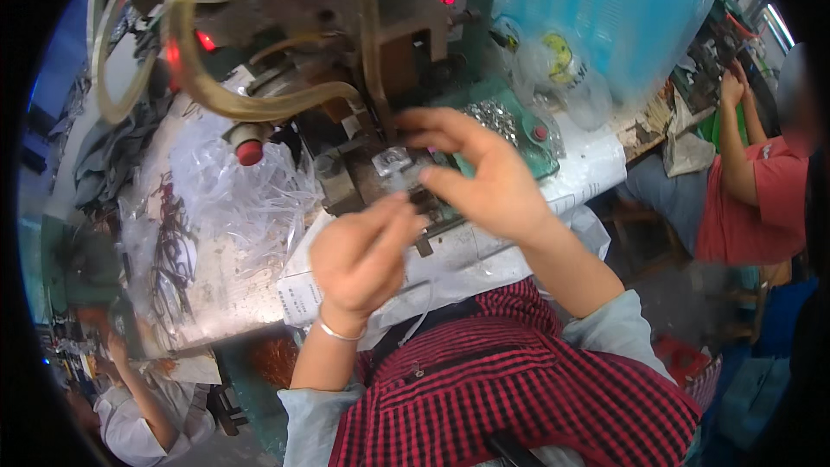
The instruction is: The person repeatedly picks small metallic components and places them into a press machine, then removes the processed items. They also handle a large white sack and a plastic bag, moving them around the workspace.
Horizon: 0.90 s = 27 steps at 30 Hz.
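Low in front of the machine, my left hand (367,255) is closed, its thumb and fingertips pinched together at the near side of a metal fixture (341,186). What the pinch holds, if anything, is blurred. My right hand (488,173) reaches over the fixture's right side with thumb and fingers apart and nothing visible in its grip. Between the two hands a small clear, shiny piece (393,160) sits on the fixture, below the machine's head. A green tray (545,156) of small shiny metal parts stands just beyond my right hand.
Thick yellowish hoses (207,91) loop over the machine, and a red button (249,152) sticks out at its left. A heap of clear plastic strips (251,195) covers the bench's left. Clear bags (575,86) and a blue plastic crate (614,22) stand back right. Other people (752,190) sit at both sides.
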Tool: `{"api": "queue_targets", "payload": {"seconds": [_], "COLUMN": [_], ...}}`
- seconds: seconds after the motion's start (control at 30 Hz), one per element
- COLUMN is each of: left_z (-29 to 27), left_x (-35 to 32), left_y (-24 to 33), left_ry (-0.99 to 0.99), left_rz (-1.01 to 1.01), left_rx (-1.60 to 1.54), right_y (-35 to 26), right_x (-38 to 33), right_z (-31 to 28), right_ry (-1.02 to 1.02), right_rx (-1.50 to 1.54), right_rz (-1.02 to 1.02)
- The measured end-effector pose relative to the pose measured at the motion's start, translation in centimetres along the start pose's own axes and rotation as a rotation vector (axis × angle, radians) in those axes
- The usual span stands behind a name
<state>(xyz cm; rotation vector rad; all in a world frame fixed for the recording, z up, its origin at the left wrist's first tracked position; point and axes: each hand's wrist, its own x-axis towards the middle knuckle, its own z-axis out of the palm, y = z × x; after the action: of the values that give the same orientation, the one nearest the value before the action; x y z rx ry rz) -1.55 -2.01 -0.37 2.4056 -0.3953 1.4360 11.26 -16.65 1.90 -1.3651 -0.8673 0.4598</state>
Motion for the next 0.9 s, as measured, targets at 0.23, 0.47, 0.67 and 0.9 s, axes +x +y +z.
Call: {"api": "queue_targets", "payload": {"seconds": [0.23, 0.47, 0.67, 0.9], "left_z": [1.4, 1.2, 1.3, -5.8], "left_x": [0.4, 0.0, -0.3, -8.5], "left_y": [-0.5, 0.0, 0.2, 2.6], "left_ry": [-0.067, -0.073, -0.111, -0.918], "left_rz": [0.102, 0.064, -0.022, -0.604], "left_rx": [0.076, 0.106, 0.023, -0.374], "right_y": [3.9, 10.4, 12.2, 11.6], "right_x": [0.5, -4.0, -4.2, -5.7], "right_z": [-7.6, -10.5, -8.6, -8.2], "right_ry": [0.589, 0.527, 0.454, 0.613], "right_rx": [-0.077, -0.564, -1.404, -0.915], "right_rz": [-0.134, 0.217, 0.129, 0.134]}}
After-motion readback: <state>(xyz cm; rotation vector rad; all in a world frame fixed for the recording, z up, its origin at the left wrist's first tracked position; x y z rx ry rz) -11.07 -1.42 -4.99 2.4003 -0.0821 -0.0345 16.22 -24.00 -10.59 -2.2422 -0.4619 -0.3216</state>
